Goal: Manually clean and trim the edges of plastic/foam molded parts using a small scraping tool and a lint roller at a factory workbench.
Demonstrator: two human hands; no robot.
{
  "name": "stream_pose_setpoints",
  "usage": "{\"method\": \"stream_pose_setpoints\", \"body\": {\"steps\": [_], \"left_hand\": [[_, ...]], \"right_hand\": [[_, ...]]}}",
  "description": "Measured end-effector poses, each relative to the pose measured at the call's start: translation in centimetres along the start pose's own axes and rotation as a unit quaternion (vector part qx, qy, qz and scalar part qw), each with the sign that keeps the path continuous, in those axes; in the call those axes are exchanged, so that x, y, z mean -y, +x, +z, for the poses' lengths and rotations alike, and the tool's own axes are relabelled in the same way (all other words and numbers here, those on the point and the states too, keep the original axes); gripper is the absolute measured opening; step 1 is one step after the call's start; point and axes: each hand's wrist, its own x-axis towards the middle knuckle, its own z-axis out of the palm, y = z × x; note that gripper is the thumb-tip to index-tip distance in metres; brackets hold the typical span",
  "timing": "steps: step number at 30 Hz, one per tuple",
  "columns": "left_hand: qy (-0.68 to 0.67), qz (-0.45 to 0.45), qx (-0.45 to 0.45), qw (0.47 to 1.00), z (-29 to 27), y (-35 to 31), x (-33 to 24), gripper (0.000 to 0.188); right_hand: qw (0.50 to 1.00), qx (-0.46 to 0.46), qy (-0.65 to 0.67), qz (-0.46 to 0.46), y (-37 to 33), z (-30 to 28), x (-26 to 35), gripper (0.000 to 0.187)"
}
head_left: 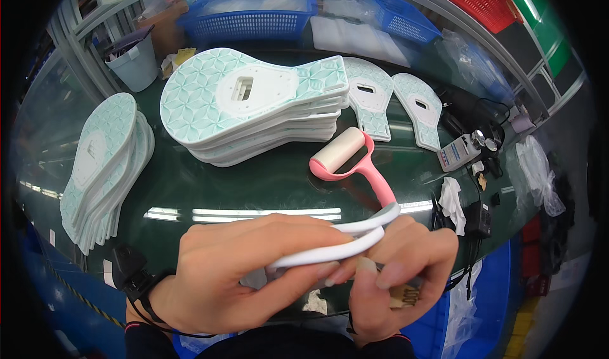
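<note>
Low in the middle, my left hand (pixel 235 276) is closed around a white curved plastic piece (pixel 330 252), seen nearly edge-on with two rounded rims. My right hand (pixel 399 270) is at the right end of that piece, its fingers bent and pinched together. A small tan strip (pixel 404 297) with dark print pokes out between the right fingers; most of it is hidden in the grip. Just beyond the hands lies a lint roller (pixel 342 149) with a white roll and pink handle, its handle end reaching the white piece in the view.
On the dark green table (pixel 254 187) stand a large stack of mint-patterned white panels (pixel 228 99) and a leaning stack (pixel 101 156) at left. Two single panels (pixel 371 95) lie beyond the roller. Right are a small grey device (pixel 458 152) and cables. Blue baskets (pixel 247 22) line the back.
</note>
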Motion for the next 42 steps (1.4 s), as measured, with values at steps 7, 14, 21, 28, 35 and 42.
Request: {"method": "stream_pose_setpoints", "body": {"steps": [7,14,21,28,35,42], "left_hand": [[-0.012,0.028,0.057,0.998,-0.9,-0.5,0.3,0.030],[0.059,0.025,0.046,0.997,0.0,-0.6,-0.2,0.029],[0.052,0.025,0.017,0.998,1.0,-0.3,0.0,0.026],[0.104,0.064,-0.027,0.992,1.1,-0.6,0.2,0.029],[0.100,0.051,-0.019,0.994,1.9,-0.5,1.0,0.026],[0.084,0.026,-0.002,0.996,1.7,-0.6,1.0,0.027]], "right_hand": [[0.999,-0.032,-0.008,-0.019,-0.3,1.3,0.3,0.026],[0.989,0.035,-0.004,-0.144,1.4,0.2,-1.5,0.020],[0.990,0.070,0.006,0.122,0.5,-0.8,1.7,0.024],[0.979,0.086,-0.174,-0.055,0.7,-0.6,0.9,0.026],[0.988,-0.013,-0.138,0.073,0.0,-0.5,1.6,0.027],[0.985,0.078,-0.151,-0.023,0.1,-1.7,0.2,0.027]]}}
